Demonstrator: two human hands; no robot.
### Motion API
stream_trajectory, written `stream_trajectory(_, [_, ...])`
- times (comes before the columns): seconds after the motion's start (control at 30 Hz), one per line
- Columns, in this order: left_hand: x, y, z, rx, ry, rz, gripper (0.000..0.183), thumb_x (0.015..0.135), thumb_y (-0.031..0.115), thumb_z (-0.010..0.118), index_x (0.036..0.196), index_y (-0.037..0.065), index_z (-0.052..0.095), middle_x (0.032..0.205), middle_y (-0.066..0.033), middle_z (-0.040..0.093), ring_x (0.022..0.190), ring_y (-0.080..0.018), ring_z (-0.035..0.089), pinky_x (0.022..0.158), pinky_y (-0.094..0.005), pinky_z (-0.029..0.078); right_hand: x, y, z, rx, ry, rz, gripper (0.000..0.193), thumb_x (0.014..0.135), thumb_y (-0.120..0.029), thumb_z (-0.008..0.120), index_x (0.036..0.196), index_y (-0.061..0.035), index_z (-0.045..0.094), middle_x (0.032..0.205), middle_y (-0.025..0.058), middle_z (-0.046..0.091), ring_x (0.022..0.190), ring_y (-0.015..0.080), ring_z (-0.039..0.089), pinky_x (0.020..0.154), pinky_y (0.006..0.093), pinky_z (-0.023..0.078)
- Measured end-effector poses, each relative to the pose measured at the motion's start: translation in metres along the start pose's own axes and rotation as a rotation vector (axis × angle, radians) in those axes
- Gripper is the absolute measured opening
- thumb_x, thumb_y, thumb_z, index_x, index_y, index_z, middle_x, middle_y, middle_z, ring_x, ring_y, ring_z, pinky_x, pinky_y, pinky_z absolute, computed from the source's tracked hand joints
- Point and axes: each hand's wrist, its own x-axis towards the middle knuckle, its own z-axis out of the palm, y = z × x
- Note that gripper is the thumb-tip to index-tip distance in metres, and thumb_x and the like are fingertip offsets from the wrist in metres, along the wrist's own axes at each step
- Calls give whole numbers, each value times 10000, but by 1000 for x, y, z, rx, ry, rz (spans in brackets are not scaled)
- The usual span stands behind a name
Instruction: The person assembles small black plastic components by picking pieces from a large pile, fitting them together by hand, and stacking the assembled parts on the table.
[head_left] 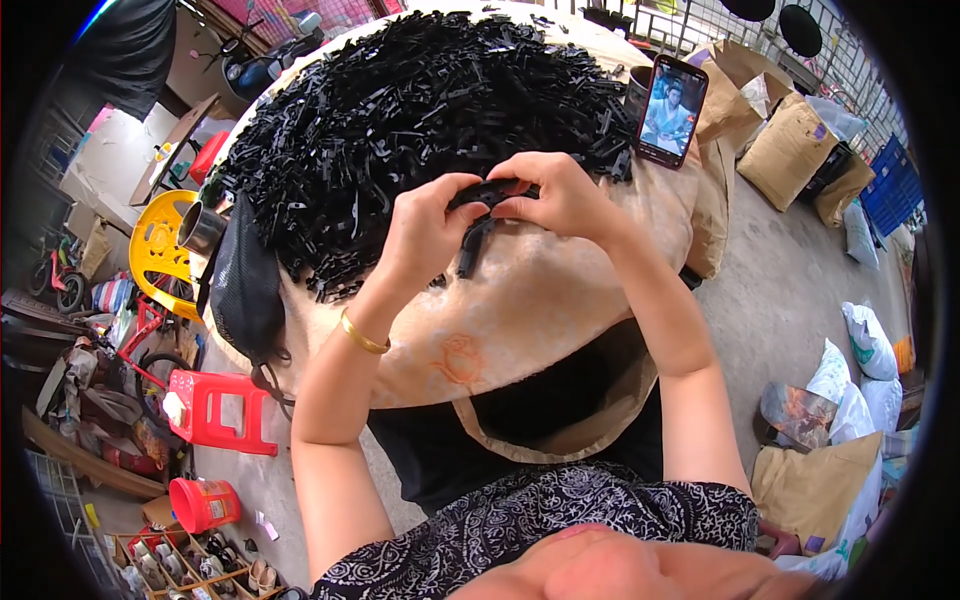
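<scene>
Between my two hands is a small black plastic part (492,192), pinched by thumb and fingers from both sides. My left hand (428,222) grips its left end; a gold bangle circles that wrist. My right hand (560,198) closes on the other end. Fingers cover much of the part, so its exact kind cannot be made out. Just below it, another black piece (470,250) shows against the tablecloth. Beyond my hands spreads a big heap of similar black plastic pieces (400,120) on the round cloth-covered table (600,280).
A phone (670,112) playing a video leans upright at the heap's right. Below the table edge, an open sack (480,430) sits at my lap. Leftward are a yellow chair (150,255), red stool (215,410) and red bucket (203,503). Sacks (790,150) stand on the right.
</scene>
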Motion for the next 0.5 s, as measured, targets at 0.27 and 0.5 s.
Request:
stream_trajectory(0.27, [1,3,7,-78,-6,-84,231,758,26,692,979,-5,632,762,-104,667,640,-140,631,581,-267,495,-7,-1,2,-217,107,-175,264,700,-23,716,944,6,621,842,138,634,732,215,629,649,294,496])
stream_trajectory(0.5, [3,9,-8,-27,-164,-108,234,752,41,692,975,-8,640,733,-117,653,628,-105,585,592,-248,482,-5,6,-4,269,-34,35,263,816,-165,681,1013,-2,618,873,76,664,788,111,614,672,262,490])
